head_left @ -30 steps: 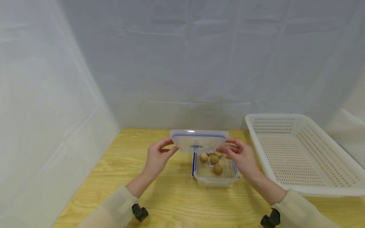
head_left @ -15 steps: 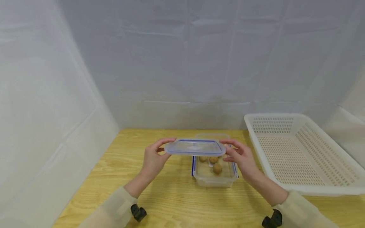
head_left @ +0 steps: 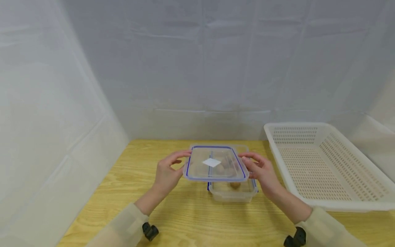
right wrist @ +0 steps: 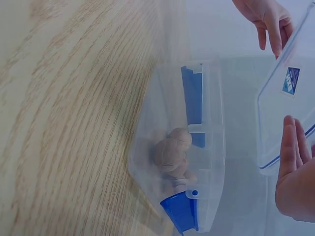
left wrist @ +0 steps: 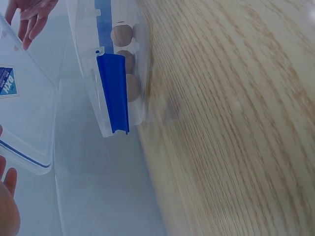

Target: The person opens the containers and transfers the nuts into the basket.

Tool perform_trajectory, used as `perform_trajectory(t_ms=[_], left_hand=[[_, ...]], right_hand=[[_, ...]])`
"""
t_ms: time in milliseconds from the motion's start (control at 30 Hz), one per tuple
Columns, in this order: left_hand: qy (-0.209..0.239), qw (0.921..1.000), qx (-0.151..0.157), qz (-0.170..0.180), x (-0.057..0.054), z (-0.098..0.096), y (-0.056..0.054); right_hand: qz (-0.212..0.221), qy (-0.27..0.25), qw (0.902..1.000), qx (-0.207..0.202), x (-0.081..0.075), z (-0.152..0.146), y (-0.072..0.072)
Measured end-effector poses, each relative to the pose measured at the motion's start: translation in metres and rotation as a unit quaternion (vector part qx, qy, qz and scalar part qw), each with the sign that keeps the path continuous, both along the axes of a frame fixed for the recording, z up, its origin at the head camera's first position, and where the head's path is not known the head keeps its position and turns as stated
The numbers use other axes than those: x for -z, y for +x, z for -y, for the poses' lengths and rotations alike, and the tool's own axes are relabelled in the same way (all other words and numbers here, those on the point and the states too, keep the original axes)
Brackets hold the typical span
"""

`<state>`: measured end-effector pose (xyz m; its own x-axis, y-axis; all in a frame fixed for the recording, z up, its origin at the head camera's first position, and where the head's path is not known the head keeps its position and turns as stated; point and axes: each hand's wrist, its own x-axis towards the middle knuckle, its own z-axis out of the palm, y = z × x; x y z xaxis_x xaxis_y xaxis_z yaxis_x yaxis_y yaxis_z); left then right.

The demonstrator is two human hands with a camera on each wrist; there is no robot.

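Note:
A clear plastic lid (head_left: pixel 197 171) with a blue seal line is held up by its two side edges. My left hand (head_left: pixel 167 174) pinches its left edge between thumb and fingers, and my right hand (head_left: pixel 262 171) grips the right edge. A sticker (left wrist: pixel 7 81) on the lid looks white in the head view, but printed blue in both wrist views. Below stands a clear food container (head_left: pixel 232 197) on the table, uncovered, with blue side clips (left wrist: pixel 114 93) hanging down. Several round brown balls (right wrist: pixel 170 155) lie inside; the lid overlaps most of them in the head view.
A large white slotted plastic basket (head_left: pixel 314 175) stands at the right, close to my right forearm. Pale sheeting (head_left: pixel 197 85) hangs behind the wooden table (head_left: pixel 182 219) and along its left side.
The lid has turned in my hands from a steep tilt, past nearly edge-on, to showing its broad face. It has come down slightly and overlaps more of the container; the container has not moved.

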<state>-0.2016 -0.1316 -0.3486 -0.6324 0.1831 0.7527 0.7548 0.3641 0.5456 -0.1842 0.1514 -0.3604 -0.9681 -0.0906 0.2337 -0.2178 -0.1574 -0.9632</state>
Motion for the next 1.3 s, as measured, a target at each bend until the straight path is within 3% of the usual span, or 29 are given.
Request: perform_trajectory(t_ms=[233,567,667,767,833,867,967,1033,1100,1133,1300], left_hand=[[-0.008,0.9989,-0.005,-0.047,0.025,0.007,-0.02],[-0.021,0.9968,0.015,-0.076,0.032,0.01,-0.026],[-0.018,0.9984,0.021,-0.05,0.031,0.012,-0.025],[0.016,0.9986,0.032,0.038,0.029,0.014,-0.022],[0.055,0.9904,0.048,0.118,0.028,0.016,-0.021],[0.074,0.9826,0.056,0.161,0.028,0.016,-0.02],[0.127,0.9479,0.086,0.279,0.027,0.017,-0.017],[0.146,0.9257,0.101,0.334,0.026,0.016,-0.015],[0.153,0.9087,0.113,0.372,0.025,0.015,-0.013],[0.152,0.9039,0.118,0.382,0.025,0.015,-0.012],[0.151,0.8916,0.139,0.404,0.023,0.013,-0.009]], right_hand=[[-0.005,-0.02,0.9988,-0.043,0.003,-0.002,0.0],[0.0,-0.029,0.9985,-0.046,0.005,-0.003,0.002],[0.007,-0.038,0.9984,-0.042,0.006,-0.002,0.002],[0.008,-0.036,0.9986,-0.039,0.007,-0.002,0.002],[0.007,-0.036,0.9985,-0.039,0.007,-0.003,0.002],[0.005,-0.037,0.9985,-0.041,0.007,-0.003,0.002],[0.0,-0.042,0.9982,-0.043,0.008,-0.003,0.003],[-0.001,-0.044,0.9982,-0.041,0.008,-0.003,0.002],[-0.003,-0.042,0.9984,-0.038,0.008,-0.003,0.002],[-0.003,-0.044,0.9983,-0.039,0.008,-0.003,0.001],[-0.004,-0.038,0.9986,-0.035,0.011,-0.001,0.001]])
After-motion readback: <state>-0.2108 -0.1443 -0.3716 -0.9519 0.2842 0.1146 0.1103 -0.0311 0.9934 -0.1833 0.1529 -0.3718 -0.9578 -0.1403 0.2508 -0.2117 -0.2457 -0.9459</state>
